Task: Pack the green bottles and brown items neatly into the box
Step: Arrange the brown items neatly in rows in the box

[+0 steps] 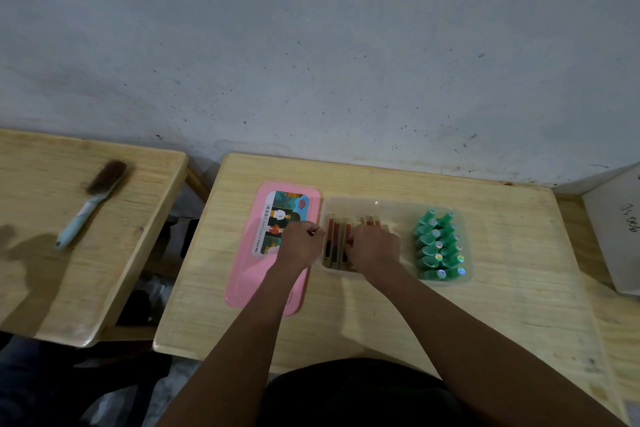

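1. Head view: a clear box (394, 210) sits on the wooden table (363, 315), with a pink lid (256, 284) just left of it
2. Green bottles (439, 246) fill the box's right side in two rows; brown items (334, 243) stand at its left
3. Left hand (300, 243) is clenched at the box's left rim
4. Right hand (373, 248) curls its fingers (349, 242) onto the brown items

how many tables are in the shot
2. The table in the middle holds the clear box and pink lid; the second table on the left holds a brush.
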The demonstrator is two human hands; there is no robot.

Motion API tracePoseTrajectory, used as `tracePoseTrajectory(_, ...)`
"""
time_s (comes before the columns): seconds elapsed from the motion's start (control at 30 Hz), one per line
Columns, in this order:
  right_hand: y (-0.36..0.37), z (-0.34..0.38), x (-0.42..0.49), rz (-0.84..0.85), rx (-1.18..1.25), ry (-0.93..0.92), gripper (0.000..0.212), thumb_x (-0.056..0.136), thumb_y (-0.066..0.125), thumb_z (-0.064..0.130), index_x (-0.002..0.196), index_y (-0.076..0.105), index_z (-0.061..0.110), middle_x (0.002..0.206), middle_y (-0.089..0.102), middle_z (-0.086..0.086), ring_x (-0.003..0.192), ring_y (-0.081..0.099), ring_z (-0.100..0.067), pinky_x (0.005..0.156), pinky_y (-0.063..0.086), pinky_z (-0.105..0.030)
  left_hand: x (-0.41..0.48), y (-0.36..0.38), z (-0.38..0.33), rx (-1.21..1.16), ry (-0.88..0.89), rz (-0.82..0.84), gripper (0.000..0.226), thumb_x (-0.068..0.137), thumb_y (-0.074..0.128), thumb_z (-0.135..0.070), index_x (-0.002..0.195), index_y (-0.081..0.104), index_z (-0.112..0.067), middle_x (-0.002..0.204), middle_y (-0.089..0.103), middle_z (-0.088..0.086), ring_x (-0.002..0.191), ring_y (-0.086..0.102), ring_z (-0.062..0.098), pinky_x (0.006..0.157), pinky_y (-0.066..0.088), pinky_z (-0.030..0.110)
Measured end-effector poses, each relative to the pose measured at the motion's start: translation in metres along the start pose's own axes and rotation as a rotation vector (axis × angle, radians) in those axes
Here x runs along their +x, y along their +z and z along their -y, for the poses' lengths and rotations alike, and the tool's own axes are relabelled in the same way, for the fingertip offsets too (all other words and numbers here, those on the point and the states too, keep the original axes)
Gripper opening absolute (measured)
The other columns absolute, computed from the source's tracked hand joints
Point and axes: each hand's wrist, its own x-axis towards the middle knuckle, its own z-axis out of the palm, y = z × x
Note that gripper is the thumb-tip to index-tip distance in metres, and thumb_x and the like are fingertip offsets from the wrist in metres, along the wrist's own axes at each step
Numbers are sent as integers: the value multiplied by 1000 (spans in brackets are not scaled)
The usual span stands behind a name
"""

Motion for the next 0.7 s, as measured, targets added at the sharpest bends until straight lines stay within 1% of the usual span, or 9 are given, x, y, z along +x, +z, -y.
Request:
tracePoseTrajectory(0.13,-3,-8,0,16,18,-23,16,92,54,27,95,70,24,89,68,1,82,65,-19,73,53,-34,1,0,0,8,8,-3,24,94,54,-15,96,71,1,84,68,11,70,55,11,67,43,19)
tracePoseTrajectory(0.2,-6,-11,1,48,-10,-35,17,90,55,22,99,69,23,94,68,-1,86,65,-20,75,54,-35,1,0,1,-4,2,-4,24,94,54,-16,99,71,1,87,70,12,71,57,13,70,46,22)
tracePoseTrajectory(0.27,-8,-14,2,58,-50,-40,21,88,54,16,102,69,21,102,67,-3,91,66,-23,75,53,-35,1,1,1,-11,-3,-2,24,94,54,-16,103,70,0,93,71,15,75,58,16,76,50,28)
tracePoseTrajectory(0.33,-9,-14,2,50,-74,-43,22,88,55,14,104,69,20,105,66,-4,92,66,-23,73,51,-33,2,1,1,-13,4,1,25,94,54,-16,103,70,0,95,71,16,74,59,17,77,52,31)
tracePoseTrajectory(0.4,-9,-12,2,53,-50,-46,19,89,54,15,101,69,19,97,68,-2,87,67,-21,71,51,-32,2,0,0,-11,1,1,24,94,55,-16,104,70,0,95,71,16,75,60,17,78,52,30)
tracePoseTrajectory(0.5,-6,-5,0,75,-16,-50,18,94,52,27,94,68,19,88,69,1,81,66,-19,68,47,-29,2,0,0,-10,-5,2,25,94,55,-17,105,70,0,98,71,16,85,65,24,83,52,32)
tracePoseTrajectory(0.57,-4,1,0,70,-33,-63,19,95,51,30,94,66,19,89,69,0,82,65,-19,68,42,-29,2,0,-1,-5,-8,-2,25,94,54,-16,105,69,0,100,71,16,90,65,23,85,51,31)
tracePoseTrajectory(0.63,-3,5,1,72,-24,-47,18,94,50,26,96,66,18,93,69,-1,84,65,-19,67,41,-29,2,1,-1,2,-12,-7,25,94,54,-17,103,70,0,99,71,16,84,61,18,81,48,26)
tracePoseTrajectory(0.7,-4,8,4,110,-5,-6,18,95,49,24,99,64,15,97,69,-1,89,65,-20,69,42,-29,2,1,-1,12,-11,-8,24,94,54,-17,102,70,0,99,71,16,84,61,17,82,48,26)
